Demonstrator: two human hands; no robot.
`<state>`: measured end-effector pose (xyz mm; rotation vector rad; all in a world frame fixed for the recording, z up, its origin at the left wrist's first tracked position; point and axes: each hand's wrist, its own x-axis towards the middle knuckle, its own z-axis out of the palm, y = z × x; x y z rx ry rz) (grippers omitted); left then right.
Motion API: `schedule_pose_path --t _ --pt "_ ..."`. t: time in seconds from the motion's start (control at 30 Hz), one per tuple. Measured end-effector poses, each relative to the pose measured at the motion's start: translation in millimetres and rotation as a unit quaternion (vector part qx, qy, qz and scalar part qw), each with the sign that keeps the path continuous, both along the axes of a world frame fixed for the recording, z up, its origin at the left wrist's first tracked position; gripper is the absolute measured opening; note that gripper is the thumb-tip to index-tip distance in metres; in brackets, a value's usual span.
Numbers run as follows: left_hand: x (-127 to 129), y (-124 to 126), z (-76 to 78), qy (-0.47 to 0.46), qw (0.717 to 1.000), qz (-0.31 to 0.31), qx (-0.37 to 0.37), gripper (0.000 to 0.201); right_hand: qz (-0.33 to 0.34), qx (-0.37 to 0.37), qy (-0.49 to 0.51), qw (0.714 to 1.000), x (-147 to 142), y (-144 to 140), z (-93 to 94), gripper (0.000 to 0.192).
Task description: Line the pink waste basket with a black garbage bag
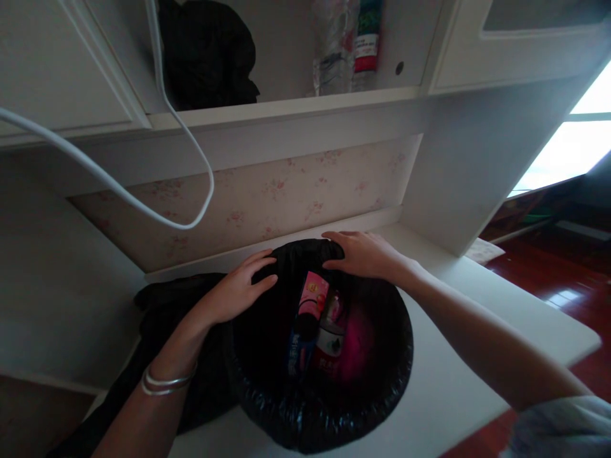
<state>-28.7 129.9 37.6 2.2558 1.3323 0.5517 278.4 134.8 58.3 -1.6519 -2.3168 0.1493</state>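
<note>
A round bin lined with a black garbage bag (305, 420) stands on the white desktop, its mouth facing me. At the far left of its rim, my left hand (241, 289) straddles the bag's edge, thumb on the inner side and fingers beyond. My right hand (360, 253) grips the folded bag edge at the far rim between thumb and fingers. Inside lie a pink and dark-blue package (312, 296), a clear bottle with a red and white label (330, 340) and something bright pink (359, 337).
Black fabric or plastic (200, 375) lies left of the bin. A white cable (186, 222) hangs in front of the shelf. Above, the shelf holds a dark bundle (205, 54), clear plastic bottles (334, 57) and a red-green labelled bottle (367, 38). The white desktop (477, 318) ends at the right.
</note>
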Motion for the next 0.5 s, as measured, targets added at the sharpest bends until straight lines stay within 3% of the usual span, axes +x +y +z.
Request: schedule_pose_path --t 0.17,0.37,0.5 --pt "-4.1 -4.5 -0.5 -0.003 1.000 0.005 -0.008 0.065 -0.042 0.008 -0.008 0.999 -6.2 3.6 -5.2 0.031" --pt "-4.5 -5.2 0.3 -0.034 0.999 0.009 -0.013 0.060 -0.077 -0.002 0.123 0.989 4.3 7.1 -9.6 0.030" --pt "-6.4 -4.1 -1.7 -0.154 0.984 0.040 -0.076 0.057 -0.044 -0.096 0.284 0.953 20.9 23.1 -23.8 0.028"
